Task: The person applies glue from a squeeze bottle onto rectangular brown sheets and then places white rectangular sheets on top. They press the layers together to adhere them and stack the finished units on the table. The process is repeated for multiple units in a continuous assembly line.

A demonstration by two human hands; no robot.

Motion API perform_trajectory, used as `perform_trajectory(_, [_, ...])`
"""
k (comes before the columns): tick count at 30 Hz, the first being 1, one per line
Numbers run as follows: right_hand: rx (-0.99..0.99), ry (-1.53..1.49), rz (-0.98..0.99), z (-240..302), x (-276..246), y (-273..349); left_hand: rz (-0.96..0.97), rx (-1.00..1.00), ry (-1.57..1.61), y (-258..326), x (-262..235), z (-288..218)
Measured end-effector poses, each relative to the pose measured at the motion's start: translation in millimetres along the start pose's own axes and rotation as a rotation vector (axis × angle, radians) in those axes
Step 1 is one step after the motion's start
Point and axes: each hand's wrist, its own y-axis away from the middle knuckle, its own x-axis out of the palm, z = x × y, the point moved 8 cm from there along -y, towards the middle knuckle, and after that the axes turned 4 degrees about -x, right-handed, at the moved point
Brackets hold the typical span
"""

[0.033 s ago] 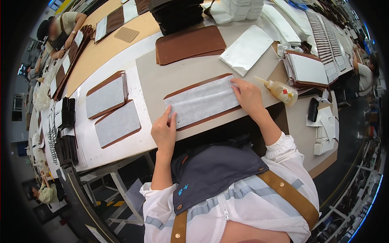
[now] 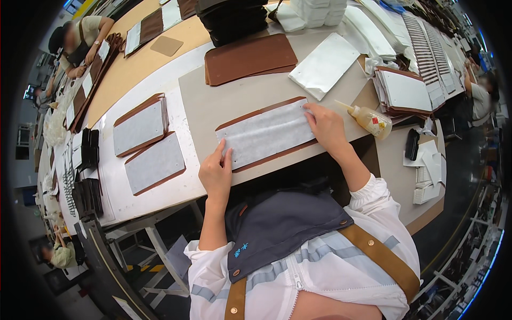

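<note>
In front of me a brown leather panel (image 2: 255, 112) lies on the table with a whitish backing sheet (image 2: 266, 133) over it; brown strips show along its long edges. My left hand (image 2: 215, 173) grips the left end, index finger and thumb at the sheet's edge. At the far right corner, my right hand (image 2: 328, 128) holds the other end with thumb and fingertips. Just right of that hand, a clear squeeze bottle (image 2: 372, 122) with a thin nozzle lies tilted, pale yellowish liquid inside. What the fingers do beneath the edges is hidden.
Left of me lie backed panels (image 2: 154, 162) and a small stack of them (image 2: 140, 127). Beyond are brown panels (image 2: 250, 57), a black pile (image 2: 232, 21) and white sheets (image 2: 325, 65). Another panel stack (image 2: 405, 92) stands right. A co-worker (image 2: 85, 42) works at far left.
</note>
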Motion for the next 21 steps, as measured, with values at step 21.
perform_trajectory(21, [-0.204,0.162,-0.124,31,-18,2,0.104,-0.092,0.021,-3,-9,-3])
